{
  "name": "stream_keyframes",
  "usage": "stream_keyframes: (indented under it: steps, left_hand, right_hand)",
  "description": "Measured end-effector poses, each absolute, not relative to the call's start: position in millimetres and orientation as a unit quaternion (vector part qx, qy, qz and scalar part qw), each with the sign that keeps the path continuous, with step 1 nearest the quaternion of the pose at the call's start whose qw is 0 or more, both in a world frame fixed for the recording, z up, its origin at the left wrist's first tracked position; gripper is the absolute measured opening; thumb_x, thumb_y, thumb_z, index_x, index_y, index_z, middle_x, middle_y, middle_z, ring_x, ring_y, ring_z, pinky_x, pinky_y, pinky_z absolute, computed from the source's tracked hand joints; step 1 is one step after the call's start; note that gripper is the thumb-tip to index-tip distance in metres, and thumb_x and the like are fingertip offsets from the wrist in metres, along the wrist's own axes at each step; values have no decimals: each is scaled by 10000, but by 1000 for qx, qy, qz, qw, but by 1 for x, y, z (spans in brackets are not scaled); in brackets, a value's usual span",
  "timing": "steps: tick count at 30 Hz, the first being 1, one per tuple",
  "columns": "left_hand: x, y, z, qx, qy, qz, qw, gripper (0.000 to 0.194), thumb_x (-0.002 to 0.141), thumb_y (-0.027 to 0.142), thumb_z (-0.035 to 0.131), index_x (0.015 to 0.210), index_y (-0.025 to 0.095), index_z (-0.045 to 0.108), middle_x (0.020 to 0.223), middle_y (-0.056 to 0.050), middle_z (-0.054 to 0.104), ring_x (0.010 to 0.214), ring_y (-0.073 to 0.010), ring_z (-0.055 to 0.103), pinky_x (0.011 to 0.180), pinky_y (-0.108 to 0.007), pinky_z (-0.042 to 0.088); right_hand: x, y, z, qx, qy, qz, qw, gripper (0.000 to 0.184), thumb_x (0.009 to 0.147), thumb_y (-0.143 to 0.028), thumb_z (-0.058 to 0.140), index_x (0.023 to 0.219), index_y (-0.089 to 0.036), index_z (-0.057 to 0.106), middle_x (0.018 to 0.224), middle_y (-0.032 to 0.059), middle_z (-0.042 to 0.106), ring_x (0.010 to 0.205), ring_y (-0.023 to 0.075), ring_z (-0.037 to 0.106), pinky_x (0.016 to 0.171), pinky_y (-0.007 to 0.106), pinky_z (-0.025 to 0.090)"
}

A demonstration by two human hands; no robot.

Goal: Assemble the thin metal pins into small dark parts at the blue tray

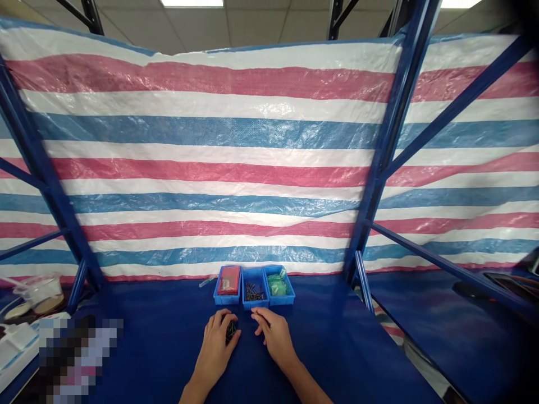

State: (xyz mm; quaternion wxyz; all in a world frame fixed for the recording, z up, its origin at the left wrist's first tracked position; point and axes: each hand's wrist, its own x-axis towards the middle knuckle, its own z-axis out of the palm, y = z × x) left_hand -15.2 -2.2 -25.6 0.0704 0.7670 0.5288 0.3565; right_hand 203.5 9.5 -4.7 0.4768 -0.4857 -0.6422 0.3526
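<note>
From here I see the left hand (217,343) curled round dark, slender, jumbled screw-like pieces (230,331); whether the bent-fingered right hand (275,335) pinches one, I cannot tell

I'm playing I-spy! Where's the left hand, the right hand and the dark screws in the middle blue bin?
Left hand (216,339): head view, back of hand.
Right hand (276,335): head view, back of hand.
Dark screws (254,294): head view, pile's middle.

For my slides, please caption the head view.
Left hand curled around dark screw-like pieces, right hand alongside, before three blue bins.
</note>
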Motion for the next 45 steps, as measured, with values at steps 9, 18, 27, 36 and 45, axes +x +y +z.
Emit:
stream_keyframes:
  steps: [9,18,27,36,45]
  left_hand:
    - [-14,-5,-22,765,530,354,91,207,1037,353,598,1229,315,666,1312,-56,607,1231,-290,599,1057,-485,504]
    - [-14,-5,-23,764,532,354,90,210,1030,346,605,1231,320,660,1312,-52,608,1233,-289,597,1072,-491,495]
    - [-14,-6,-22,766,527,360,75,209,1030,342,595,1226,312,661,1305,-57,611,1215,-292,613,1052,-494,507]
    - [-14,-6,-21,767,528,356,80,211,1031,342,593,1229,313,661,1303,-55,604,1214,-286,610,1050,-482,508]
    - [-14,-7,-18,768,528,355,77,215,1039,360,577,1225,308,670,1293,-58,610,1214,-284,612,1045,-472,517]
  right_hand:
    - [205,6,-1,-491,-682,244,483,288,1025,-375,595,807,-241,727,811,11,658,701,178,670,607,257,500]
    - [205,3,1,-483,-703,165,495,300,1063,-391,564,906,-256,781,927,40,649,822,194,671,752,289,519]
    - [205,4,0,-472,-686,221,508,424,1104,-513,460,1093,-266,804,1031,83,697,842,217,699,720,298,582]
    - [204,-1,5,-469,-691,249,490,397,1119,-483,438,1189,-282,772,1072,70,720,761,190,690,686,284,572]
    - [202,-3,11,-476,-718,193,470,329,1090,-408,490,1145,-270,783,1031,73,714,817,207,695,740,302,552]
